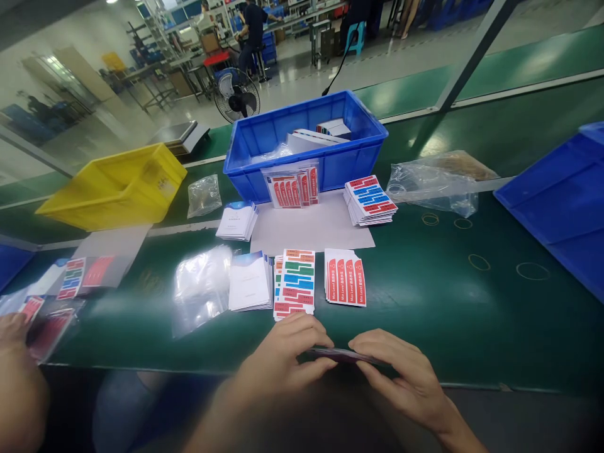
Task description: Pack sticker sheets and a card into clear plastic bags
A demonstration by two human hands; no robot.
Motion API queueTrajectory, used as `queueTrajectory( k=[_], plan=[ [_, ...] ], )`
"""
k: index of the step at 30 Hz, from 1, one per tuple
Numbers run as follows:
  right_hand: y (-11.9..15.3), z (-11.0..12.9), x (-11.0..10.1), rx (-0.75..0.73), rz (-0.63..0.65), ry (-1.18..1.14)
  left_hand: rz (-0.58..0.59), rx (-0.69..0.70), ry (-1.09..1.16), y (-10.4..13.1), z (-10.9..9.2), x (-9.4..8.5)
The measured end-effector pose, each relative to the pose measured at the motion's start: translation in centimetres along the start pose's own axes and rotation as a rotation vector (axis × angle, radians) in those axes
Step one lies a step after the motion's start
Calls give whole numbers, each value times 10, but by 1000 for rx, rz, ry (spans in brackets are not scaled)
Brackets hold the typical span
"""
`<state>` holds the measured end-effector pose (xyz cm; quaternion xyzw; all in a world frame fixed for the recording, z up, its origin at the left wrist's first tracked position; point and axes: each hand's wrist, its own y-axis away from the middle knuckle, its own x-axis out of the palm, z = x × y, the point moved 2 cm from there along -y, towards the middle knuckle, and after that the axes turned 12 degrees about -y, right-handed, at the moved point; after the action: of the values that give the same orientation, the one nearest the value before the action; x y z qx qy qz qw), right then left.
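Near the front edge of the green table, my left hand (287, 355) and my right hand (408, 377) pinch the two ends of a thin flat packet (343, 357). It is seen edge-on, so its faces are hidden. Just beyond my fingers lie a stack of multicoloured label sheets (295, 283) and a stack of red label sheets (346, 280). To their left are white booklets (248, 283) and clear plastic bags (201, 286). Farther back stand more booklets (234, 223), more coloured label sheets (370, 198) and filled clear bags (292, 187) leaning on the blue bin.
The blue bin (302, 160) at the back holds white items and plastic. A yellow bin (113, 189) stands left, another blue bin (561, 195) right. Rubber bands (532, 271) and a plastic bag (436, 185) lie rightward. A co-worker's hand (14, 330) touches packets at far left.
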<state>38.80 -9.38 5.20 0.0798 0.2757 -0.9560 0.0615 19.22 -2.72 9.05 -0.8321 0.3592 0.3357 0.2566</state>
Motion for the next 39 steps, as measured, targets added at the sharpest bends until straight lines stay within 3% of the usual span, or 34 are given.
queueTrajectory(
  k=[13,25,27,30,32,36,39],
  plan=[
    [-9,-6,11,-1,49,-116,-113,68,67,-4,-5,0],
    [-33,-8,24,183,216,-116,-113,7,5,1,6,-3],
    [-42,-8,24,193,250,-96,-157,-27,4,3,9,-7],
    [-75,-11,19,171,203,-51,-380,-187,-27,16,22,-15],
    [-111,-19,13,166,122,-11,-534,-360,-36,30,38,-20],
    [-206,-56,-5,124,-31,65,-712,-680,55,64,73,-24],
    [-272,-92,-22,60,-135,112,-752,-702,125,82,86,-26]
  ],
)
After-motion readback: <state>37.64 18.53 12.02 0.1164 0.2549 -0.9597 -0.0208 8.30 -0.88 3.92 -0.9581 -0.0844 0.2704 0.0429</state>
